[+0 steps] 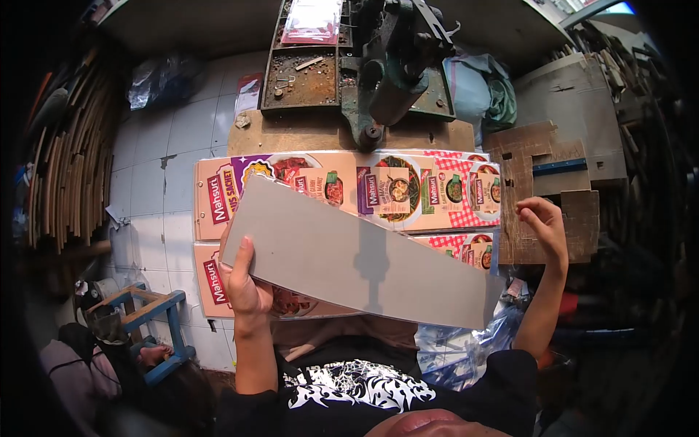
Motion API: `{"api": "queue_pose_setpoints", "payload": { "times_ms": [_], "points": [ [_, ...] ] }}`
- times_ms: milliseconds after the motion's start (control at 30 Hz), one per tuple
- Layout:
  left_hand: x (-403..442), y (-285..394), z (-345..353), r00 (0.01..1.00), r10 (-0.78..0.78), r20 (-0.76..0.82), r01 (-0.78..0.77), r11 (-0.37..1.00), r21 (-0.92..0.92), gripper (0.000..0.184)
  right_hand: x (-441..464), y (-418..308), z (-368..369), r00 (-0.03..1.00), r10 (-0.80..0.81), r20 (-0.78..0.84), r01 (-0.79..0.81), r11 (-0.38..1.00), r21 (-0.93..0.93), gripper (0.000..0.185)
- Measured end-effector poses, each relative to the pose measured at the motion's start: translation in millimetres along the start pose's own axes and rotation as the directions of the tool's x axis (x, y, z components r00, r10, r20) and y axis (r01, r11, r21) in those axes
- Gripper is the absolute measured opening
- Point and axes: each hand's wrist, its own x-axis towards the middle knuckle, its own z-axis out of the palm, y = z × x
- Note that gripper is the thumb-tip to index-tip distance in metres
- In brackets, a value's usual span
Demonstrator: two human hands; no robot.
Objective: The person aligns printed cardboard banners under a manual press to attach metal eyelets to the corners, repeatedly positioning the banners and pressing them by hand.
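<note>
My left hand (250,285) is closed on the left end of a long grey board (313,244), thumb on top and fingers underneath. The board lies at a slant, plain face up, over printed Mahsuri food cards (280,189); part of those cards is hidden beneath it. To the right, my right hand (545,222) is raised clear of the board. Its thumb and fingers are pinched together, and whatever is between them is too small to make out. Beyond the cards stands a dark hand-press-like machine (393,91).
Metal trays (302,73) with small bits flank the machine. Cardboard sheets (539,197) lie at right, with a blue strip on them. Stacked boards (73,153) stand at left, near a blue-framed stool (164,324). Clear plastic packs (455,353) lie by my lap.
</note>
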Motion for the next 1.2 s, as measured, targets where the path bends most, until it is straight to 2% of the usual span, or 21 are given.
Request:
{"api": "queue_pose_setpoints", "payload": {
  "times_ms": [67,133,200,267,300,367,400,467,500,667,733,800,867,900,933,1000,1133,1200],
  "points": [
    [1.3,-1.1,-0.1,0.999,0.026,-0.024,-0.025,0.999,0.030,0.041,52.4,-30.6,26.9,0.995,-0.077,0.063,0.081,0.995,-0.060,0.017],
    [2.3,-4.1,0.2,0.999,0.038,-0.029,-0.037,0.998,0.050,0.040,101.7,-62.4,59.9,0.976,-0.170,0.133,0.201,0.943,-0.264,0.017],
    [2.2,-5.7,0.3,0.998,0.056,-0.038,-0.053,0.997,0.059,0.040,149.1,-74.2,89.5,0.948,-0.275,0.161,0.317,0.873,-0.370,0.017],
    [2.1,-7.3,-0.6,0.997,0.061,-0.051,-0.056,0.995,0.086,0.040,183.3,-84.6,112.8,0.900,-0.392,0.191,0.424,0.684,-0.593,0.019],
    [1.8,-5.8,-0.3,0.999,0.034,-0.033,-0.032,0.998,0.054,0.043,192.4,-92.0,122.3,0.900,-0.391,0.193,0.425,0.685,-0.592,0.019],
    [4.0,-4.0,0.1,1.000,0.006,-0.023,-0.005,1.000,0.028,0.046,204.6,-105.2,137.8,0.923,-0.288,0.253,0.359,0.417,-0.835,0.022],
    [4.0,-3.6,0.5,1.000,0.010,-0.025,-0.009,0.999,0.037,0.046,208.6,-101.0,143.5,0.922,-0.282,0.266,0.368,0.421,-0.829,0.022],
    [2.9,-3.5,1.0,0.999,0.017,-0.041,-0.015,0.999,0.044,0.045,216.6,-88.2,150.7,0.867,-0.384,0.319,0.447,0.315,-0.837,0.026],
    [2.7,-2.9,1.4,0.999,0.016,-0.033,-0.014,0.999,0.050,0.045,218.9,-82.6,152.6,0.846,-0.411,0.341,0.483,0.315,-0.817,0.019],
    [3.2,0.5,6.3,1.000,0.010,0.005,-0.011,0.998,0.062,0.045,213.3,-87.2,157.8,0.796,-0.500,0.340,0.558,0.390,-0.733,0.014],
    [3.5,0.4,6.6,1.000,0.007,0.000,-0.007,0.999,0.043,0.045,216.4,-95.4,156.6,0.808,-0.449,0.381,0.581,0.502,-0.641,0.014],
    [4.3,0.7,7.3,1.000,0.009,0.000,-0.009,0.999,0.048,0.045,217.3,-104.5,152.3,0.822,-0.386,0.419,0.567,0.486,-0.665,0.015],
    [3.9,1.6,6.8,1.000,0.015,-0.002,-0.015,0.999,0.053,0.045,218.2,-109.2,149.7,0.795,-0.457,0.400,0.607,0.609,-0.511,0.019],
    [3.8,1.5,6.2,1.000,0.004,0.000,-0.004,0.999,0.047,0.045,224.9,-102.9,144.4,0.749,-0.530,0.399,0.663,0.600,-0.448,0.024],
    [3.6,1.2,5.5,1.000,-0.007,0.004,0.006,0.999,0.042,0.045,227.0,-102.0,142.2,0.746,-0.532,0.400,0.666,0.597,-0.447,0.024],
    [4.1,-0.7,2.3,1.000,0.008,0.018,-0.009,0.999,0.050,0.045,229.2,-101.1,139.1,0.823,-0.393,0.409,0.564,0.640,-0.521,0.023],
    [3.3,-2.3,1.0,1.000,0.015,0.022,-0.016,0.998,0.054,0.044,240.6,-89.1,134.5,0.826,-0.398,0.400,0.563,0.624,-0.542,0.024],
    [2.9,-1.3,3.2,1.000,0.018,0.013,-0.018,0.999,0.050,0.044,244.1,-91.6,131.5,0.855,-0.236,0.462,0.489,0.665,-0.564,0.026]
  ]
}}
